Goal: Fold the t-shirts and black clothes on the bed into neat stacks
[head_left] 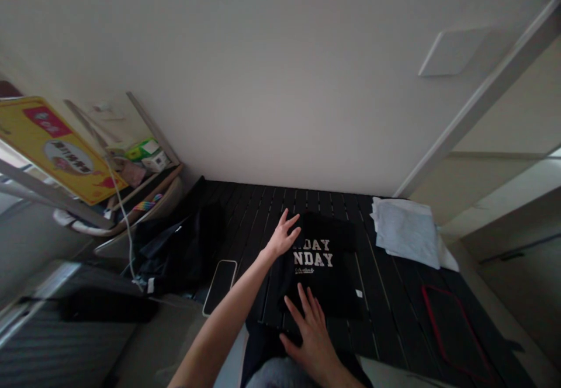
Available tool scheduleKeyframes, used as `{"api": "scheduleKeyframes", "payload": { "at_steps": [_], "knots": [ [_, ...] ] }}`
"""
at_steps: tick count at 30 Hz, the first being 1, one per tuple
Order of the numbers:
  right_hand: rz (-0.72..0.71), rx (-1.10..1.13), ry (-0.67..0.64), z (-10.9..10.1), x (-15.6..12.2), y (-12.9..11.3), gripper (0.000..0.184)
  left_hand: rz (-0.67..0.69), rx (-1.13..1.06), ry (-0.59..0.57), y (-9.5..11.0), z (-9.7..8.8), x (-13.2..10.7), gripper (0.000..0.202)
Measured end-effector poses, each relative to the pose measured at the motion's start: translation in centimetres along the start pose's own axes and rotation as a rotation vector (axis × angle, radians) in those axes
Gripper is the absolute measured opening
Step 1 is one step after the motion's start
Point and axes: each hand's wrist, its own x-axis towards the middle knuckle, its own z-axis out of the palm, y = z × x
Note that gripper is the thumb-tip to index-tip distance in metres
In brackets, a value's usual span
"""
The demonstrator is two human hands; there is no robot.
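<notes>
I watched a dark slatted desk carrying a black T-shirt laid flat, white lettering up. The right hand pressed its near edge, grip released; the left hand spread open, grip released, above a phone.

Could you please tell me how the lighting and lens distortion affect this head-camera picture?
In the head view, dim light lets the black T-shirt nearly merge with the black slatted surface, though its white lettering stands out; the wide lens stretches the yellow sign at the left edge and slants the pale wall trim steeply.
</notes>
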Motion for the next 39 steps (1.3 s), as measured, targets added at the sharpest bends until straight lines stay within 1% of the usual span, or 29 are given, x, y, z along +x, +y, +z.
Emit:
{"api": "scheduleKeyframes", "payload": {
  "at_steps": [1, 3, 6, 8, 11, 13, 14, 16, 18, 19, 21, 23, 25, 27, 28, 30, 32, 34, 36, 38, 39],
  "knots": [
    [0.037, -0.019, 0.032, 0.2, -0.2, 0.3, 0.072, -0.004, 0.009, -0.003, 0.2, 1.0, -0.4, 0.051],
    [0.064, -0.055, 0.079, 0.8, -0.4, 0.9, 0.073, -0.062, 0.121, -0.024, -0.2, 3.3, -1.6, 0.054],
    [0.061, -0.112, 0.135, 1.6, 0.2, 2.4, 0.071, -0.105, 0.344, -0.094, -1.6, 6.7, -4.1, 0.058],
    [0.112, -0.145, 0.207, 1.5, 1.3, 4.1, 0.067, -0.090, 0.439, -0.104, -2.6, 8.1, -5.4, 0.059],
    [0.286, -0.167, 0.377, 0.1, 4.4, 8.1, 0.062, -0.066, 0.491, -0.076, -3.3, 8.8, -6.1, 0.057],
    [0.427, -0.148, 0.465, -1.6, 7.0, 11.2, 0.064, -0.053, 0.497, -0.061, -3.5, 8.8, -6.1, 0.057],
    [0.506, -0.128, 0.482, -2.5, 8.3, 12.7, 0.066, -0.049, 0.499, -0.055, -3.5, 8.8, -6.0, 0.057],
    [0.673, -0.072, 0.446, -4.1, 10.6, 15.1, 0.070, -0.047, 0.504, -0.045, -3.6, 8.8, -6.0, 0.057],
    [0.776, -0.042, 0.350, -4.9, 12.2, 16.7, 0.073, -0.048, 0.507, -0.038, -3.8, 8.9, -6.0, 0.058],
    [0.789, -0.042, 0.303, -5.1, 12.7, 17.2, 0.074, -0.048, 0.505, -0.033, -3.9, 9.0, -6.1, 0.058],
    [0.758, -0.056, 0.254, -5.1, 13.2, 17.5, 0.074, -0.046, 0.493, -0.020, -4.1, 9.2, -6.1, 0.058],
    [0.717, -0.063, 0.259, -5.1, 13.4, 17.5, 0.072, -0.042, 0.472, -0.011, -4.1, 9.2, -6.1, 0.057],
    [0.709, -0.065, 0.275, -5.1, 13.6, 16.9, 0.072, -0.043, 0.443, -0.006, -3.9, 9.1, -6.1, 0.057],
    [0.691, -0.088, 0.315, -5.2, 13.9, 15.7, 0.073, -0.048, 0.406, 0.005, -3.5, 8.7, -6.2, 0.057],
    [0.658, -0.107, 0.354, -5.3, 14.2, 14.8, 0.073, -0.054, 0.384, 0.018, -3.4, 8.4, -6.2, 0.057],
    [0.535, -0.141, 0.459, -5.2, 15.0, 12.4, 0.072, -0.072, 0.336, 0.060, -3.1, 7.9, -6.4, 0.059],
    [0.361, -0.146, 0.520, -4.8, 16.0, 9.7, 0.067, -0.104, 0.280, 0.119, -3.1, 7.5, -6.8, 0.060],
    [0.208, -0.109, 0.487, -4.0, 16.8, 7.1, 0.062, -0.145, 0.222, 0.178, -3.3, 7.3, -7.1, 0.060],
    [0.073, -0.042, 0.409, -3.0, 17.3, 5.2, 0.057, -0.179, 0.177, 0.213, -3.7, 7.3, -7.3, 0.059],
    [-0.025, 0.014, 0.365, -1.9, 17.1, 4.5, 0.054, -0.190, 0.152, 0.219, -4.0, 7.4, -7.4, 0.058],
    [-0.048, 0.022, 0.365, -1.4, 16.7, 4.5, 0.052, -0.183, 0.151, 0.211, -4.2, 7.5, -7.4, 0.059]
  ]
}}
